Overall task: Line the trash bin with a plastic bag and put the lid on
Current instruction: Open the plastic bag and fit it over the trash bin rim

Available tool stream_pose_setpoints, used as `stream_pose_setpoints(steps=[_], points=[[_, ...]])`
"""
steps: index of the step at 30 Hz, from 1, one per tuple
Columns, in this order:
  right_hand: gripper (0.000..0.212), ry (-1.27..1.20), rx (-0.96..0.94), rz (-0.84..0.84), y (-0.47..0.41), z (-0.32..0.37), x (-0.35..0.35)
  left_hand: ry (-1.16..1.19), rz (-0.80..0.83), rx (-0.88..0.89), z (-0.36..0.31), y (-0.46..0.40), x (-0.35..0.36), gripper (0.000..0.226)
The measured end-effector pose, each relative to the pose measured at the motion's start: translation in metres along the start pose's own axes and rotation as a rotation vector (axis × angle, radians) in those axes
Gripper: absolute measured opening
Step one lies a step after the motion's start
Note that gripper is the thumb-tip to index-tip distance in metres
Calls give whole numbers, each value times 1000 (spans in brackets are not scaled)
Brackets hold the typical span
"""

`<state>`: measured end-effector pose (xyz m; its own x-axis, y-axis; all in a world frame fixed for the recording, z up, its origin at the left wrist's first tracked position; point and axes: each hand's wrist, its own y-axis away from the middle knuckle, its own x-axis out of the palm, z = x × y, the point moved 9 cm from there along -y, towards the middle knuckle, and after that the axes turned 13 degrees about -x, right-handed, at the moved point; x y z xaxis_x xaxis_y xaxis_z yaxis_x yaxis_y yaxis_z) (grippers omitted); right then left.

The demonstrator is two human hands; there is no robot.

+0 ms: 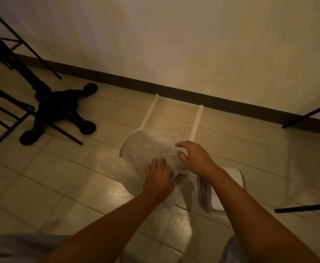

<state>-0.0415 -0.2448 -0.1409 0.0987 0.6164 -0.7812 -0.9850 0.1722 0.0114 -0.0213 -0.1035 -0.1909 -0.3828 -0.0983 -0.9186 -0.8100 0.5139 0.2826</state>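
Being gripped by the left hand (pixel 158 176) at the near edge of the trash bin (pixel 125 149) is a bunch of clear plastic bag (pixel 147 147), the fingers curled shut on the film. Just beyond that grip the right hand (pixel 194 158) is being held above the bin's right edge, its fingers spread and bent, with nothing seen to be grasped in it. The bag is lying stretched over the round mouth of the bin, and more of its film is trailing down the bin's left side onto the tiled floor (pixel 41 186). A pale lid (pixel 237 175) is lying on the floor just right of the bin, partly hidden under the right forearm. Two white strips (pixel 147 114) are running from behind the bin to the dark skirting, and a black chair base (pixel 60 109) is standing well to the left of the bin
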Motion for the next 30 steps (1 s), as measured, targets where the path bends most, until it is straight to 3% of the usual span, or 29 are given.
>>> stream_pose_setpoints(steps=[2,8,14,17,21,23,26,30], points=[[35,-8,-13,-30,1,-2,-3,24,11,-9,-1,-2,-3,86],[34,-38,4,-141,2,-17,-25,166,-20,-18,11,-17,-15,35],[40,-110,48,-298,8,-28,-56,454,-120,-39,28,-33,-74,10],[47,-182,110,-331,11,-37,-60,582,-181,-99,44,-43,-109,8],[78,-358,273,-246,11,-44,-40,784,-243,-349,87,-55,-132,17],[83,-462,312,-228,9,-40,-31,890,-248,-451,108,-59,-128,21],[73,-570,314,-191,4,-28,-17,992,-199,-521,124,-63,-108,23],[45,-616,179,-109,-8,-10,6,1003,-116,-505,125,-58,-77,27]])
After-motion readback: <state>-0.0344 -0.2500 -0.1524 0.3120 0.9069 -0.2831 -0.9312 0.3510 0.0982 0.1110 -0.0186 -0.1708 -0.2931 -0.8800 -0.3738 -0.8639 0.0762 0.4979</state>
